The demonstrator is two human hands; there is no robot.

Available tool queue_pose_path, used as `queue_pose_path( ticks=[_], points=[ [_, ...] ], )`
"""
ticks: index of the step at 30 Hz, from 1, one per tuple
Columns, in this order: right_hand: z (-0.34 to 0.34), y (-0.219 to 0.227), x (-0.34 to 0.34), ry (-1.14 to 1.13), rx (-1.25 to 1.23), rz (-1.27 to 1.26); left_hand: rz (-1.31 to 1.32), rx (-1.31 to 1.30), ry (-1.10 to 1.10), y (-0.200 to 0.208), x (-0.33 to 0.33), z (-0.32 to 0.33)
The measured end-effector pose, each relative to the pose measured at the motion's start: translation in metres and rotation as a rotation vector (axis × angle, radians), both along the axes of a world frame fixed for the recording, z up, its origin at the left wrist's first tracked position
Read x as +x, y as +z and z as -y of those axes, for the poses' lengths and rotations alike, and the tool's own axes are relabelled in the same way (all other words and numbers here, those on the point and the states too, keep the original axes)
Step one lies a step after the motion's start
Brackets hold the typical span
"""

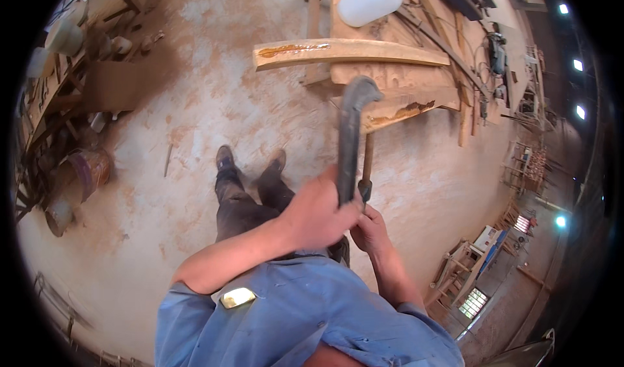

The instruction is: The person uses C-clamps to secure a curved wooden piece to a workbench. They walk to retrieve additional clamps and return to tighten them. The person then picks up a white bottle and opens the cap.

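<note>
A dark metal G-clamp [350, 139] stands upright in front of my body, its hooked end up beside the workbench. My left hand [317, 214] is closed around the lower part of its frame. Lower on the clamp, my right hand [372, 229] is closed at the screw end, below a brown rod; its fingertips are partly hidden. Just beyond the clamp lies a curved wooden piece [390, 53] with a wet amber streak, looking like glue, at its left end. A second wooden piece [416, 100] with a similar streak lies nearer, partly behind the clamp's hook.
A white plastic bottle [370, 3] lies on the wooden workbench [377, 32] at the far side. Buckets [65, 37] and a brown round container [91, 172] stand along the left. Wooden frames [465, 269] are at the right. A thin stick [168, 160] lies on the dusty floor.
</note>
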State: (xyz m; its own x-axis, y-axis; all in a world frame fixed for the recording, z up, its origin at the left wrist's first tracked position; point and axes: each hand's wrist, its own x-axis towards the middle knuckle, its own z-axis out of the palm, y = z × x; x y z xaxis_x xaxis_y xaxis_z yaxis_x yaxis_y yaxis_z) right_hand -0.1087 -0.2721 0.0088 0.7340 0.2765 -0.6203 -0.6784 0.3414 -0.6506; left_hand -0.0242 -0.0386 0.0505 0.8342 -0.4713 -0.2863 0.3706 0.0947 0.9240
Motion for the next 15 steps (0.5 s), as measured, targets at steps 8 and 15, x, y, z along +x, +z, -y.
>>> queue_pose_path(
  ticks=[8, 15],
  points=[
    [0.014, 0.041, -0.015, -0.2, 0.267, 0.265, 0.258, -0.168, -0.229, 0.061, 0.01, 0.035],
    [0.009, 0.052, -0.02, -0.289, 0.422, 0.337, 0.396, -0.189, -0.353, 0.063, -0.008, 0.069]
  ],
)
